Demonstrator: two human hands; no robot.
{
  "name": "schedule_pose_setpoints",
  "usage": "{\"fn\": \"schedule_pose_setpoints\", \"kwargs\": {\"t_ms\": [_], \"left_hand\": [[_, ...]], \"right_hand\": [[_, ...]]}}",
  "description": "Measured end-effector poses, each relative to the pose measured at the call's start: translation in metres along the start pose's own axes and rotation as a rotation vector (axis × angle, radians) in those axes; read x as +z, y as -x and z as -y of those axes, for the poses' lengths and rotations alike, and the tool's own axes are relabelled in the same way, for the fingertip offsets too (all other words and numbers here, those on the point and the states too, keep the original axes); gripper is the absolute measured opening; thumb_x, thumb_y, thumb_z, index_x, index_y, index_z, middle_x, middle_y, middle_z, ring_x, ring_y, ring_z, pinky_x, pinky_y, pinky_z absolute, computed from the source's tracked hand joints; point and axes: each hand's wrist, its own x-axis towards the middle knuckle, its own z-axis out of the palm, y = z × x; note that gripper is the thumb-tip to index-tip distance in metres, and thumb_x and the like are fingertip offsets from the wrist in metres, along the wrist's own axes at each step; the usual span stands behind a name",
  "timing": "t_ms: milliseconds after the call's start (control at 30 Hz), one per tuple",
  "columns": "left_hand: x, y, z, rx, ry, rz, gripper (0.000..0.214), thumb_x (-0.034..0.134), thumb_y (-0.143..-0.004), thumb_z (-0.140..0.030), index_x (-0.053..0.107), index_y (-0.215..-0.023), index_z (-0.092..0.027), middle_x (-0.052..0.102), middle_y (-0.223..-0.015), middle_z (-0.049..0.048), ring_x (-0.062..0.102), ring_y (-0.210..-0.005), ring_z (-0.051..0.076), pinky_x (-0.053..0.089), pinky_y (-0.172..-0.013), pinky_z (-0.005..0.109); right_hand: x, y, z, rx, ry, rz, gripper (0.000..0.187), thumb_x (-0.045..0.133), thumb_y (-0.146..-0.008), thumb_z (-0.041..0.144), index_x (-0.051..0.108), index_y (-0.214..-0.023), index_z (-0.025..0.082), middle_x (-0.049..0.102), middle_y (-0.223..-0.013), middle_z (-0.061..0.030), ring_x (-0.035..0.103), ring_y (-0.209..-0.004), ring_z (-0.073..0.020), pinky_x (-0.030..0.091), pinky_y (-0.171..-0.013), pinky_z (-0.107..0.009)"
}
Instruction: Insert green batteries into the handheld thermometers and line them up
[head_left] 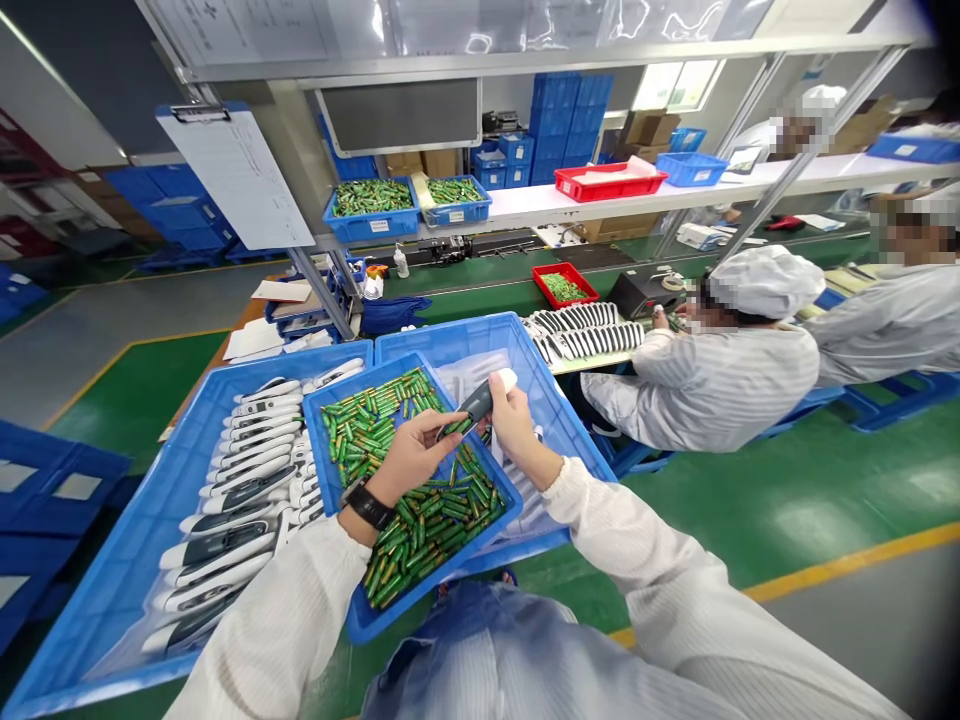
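Note:
My right hand (511, 415) grips a white and grey handheld device (480, 398) above a small blue bin (352, 600) full of green batteries (420, 520). My left hand (411, 458), with a black watch on the wrist, pinches a green battery (452, 427) against the open end of the device. A large blue tray (112, 590) at the left holds rows of the same white devices (247, 480). Another blue tray (480, 340) lies at the right, partly under the bin, with a plastic liner and more devices inside.
Two people in white coats and caps (720, 370) sit at a green conveyor to the right, beside rows of devices (585, 330) and a red bin (564, 284) of batteries. A shelf carries blue battery bins (373, 212) and a red tray (609, 182). A clipboard (232, 175) hangs at upper left.

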Motion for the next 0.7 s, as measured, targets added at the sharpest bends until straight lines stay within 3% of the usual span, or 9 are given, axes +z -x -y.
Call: {"fn": "schedule_pose_setpoints", "kwargs": {"t_ms": [67,133,300,400,500,600,700], "left_hand": [[0.001,-0.001,0.0,-0.047,0.082,-0.025,0.06,0.071,-0.084,-0.039,0.054,-0.138,-0.021,0.059,-0.085,0.0011,0.058,-0.064,0.012,0.051,-0.059,0.027],[0.002,-0.002,0.001,-0.076,0.115,-0.054,0.07,0.071,-0.083,-0.041,0.044,-0.144,-0.021,0.061,-0.091,0.0022,0.061,-0.068,0.014,0.053,-0.061,0.028],[-0.002,-0.002,-0.002,0.037,-0.283,-0.143,0.033,0.064,-0.086,-0.04,0.066,-0.11,-0.018,0.068,-0.091,0.0057,0.06,-0.074,0.017,0.05,-0.07,0.032],[-0.004,0.001,-0.002,0.098,-0.483,-0.177,0.03,0.06,-0.088,-0.044,0.066,-0.104,-0.02,0.068,-0.095,0.008,0.062,-0.085,0.022,0.049,-0.079,0.037],[-0.004,0.003,0.001,0.094,-0.575,-0.111,0.031,0.061,-0.086,-0.048,0.067,-0.101,-0.021,0.069,-0.094,0.009,0.063,-0.088,0.024,0.049,-0.079,0.037],[-0.004,0.004,0.001,0.03,-0.579,-0.022,0.035,0.058,-0.087,-0.054,0.068,-0.096,-0.022,0.068,-0.08,0.0056,0.063,-0.074,0.022,0.047,-0.069,0.034],[-0.006,0.005,-0.003,0.025,-0.578,-0.024,0.039,0.053,-0.09,-0.057,0.068,-0.098,-0.022,0.069,-0.081,0.0053,0.064,-0.074,0.021,0.048,-0.068,0.033]], "right_hand": [[0.0,-0.002,0.0,0.003,-0.021,0.013,0.058,0.052,-0.085,0.075,0.046,-0.061,0.022,0.044,-0.041,0.0042,0.048,-0.036,-0.013,0.039,-0.037,-0.025],[-0.002,-0.006,0.0,0.006,-0.033,0.02,0.058,0.053,-0.085,0.074,0.045,-0.061,0.022,0.043,-0.042,0.0046,0.047,-0.037,-0.0121,0.038,-0.037,-0.024],[-0.013,-0.016,-0.003,0.131,0.008,0.067,0.049,0.068,-0.078,0.066,0.053,-0.072,0.02,0.051,-0.048,0.0043,0.049,-0.039,-0.012,0.039,-0.037,-0.023],[-0.021,-0.019,-0.011,0.167,0.169,0.249,0.044,0.071,-0.077,0.061,0.058,-0.077,0.019,0.06,-0.052,0.0014,0.047,-0.035,-0.0114,0.036,-0.034,-0.023],[-0.023,-0.019,-0.02,0.161,0.284,0.383,0.043,0.071,-0.078,0.06,0.059,-0.072,0.018,0.056,-0.048,0.0024,0.04,-0.032,-0.009,0.027,-0.032,-0.022],[-0.024,-0.022,-0.021,0.112,0.185,0.244,0.048,0.072,-0.075,0.063,0.059,-0.068,0.018,0.053,-0.046,0.0023,0.042,-0.035,-0.0097,0.029,-0.034,-0.022],[-0.037,-0.037,-0.011,0.081,-0.073,0.044,0.052,0.069,-0.073,0.068,0.065,-0.081,0.017,0.066,-0.068,-0.0042,0.06,-0.055,-0.0159,0.049,-0.05,-0.026]]}}
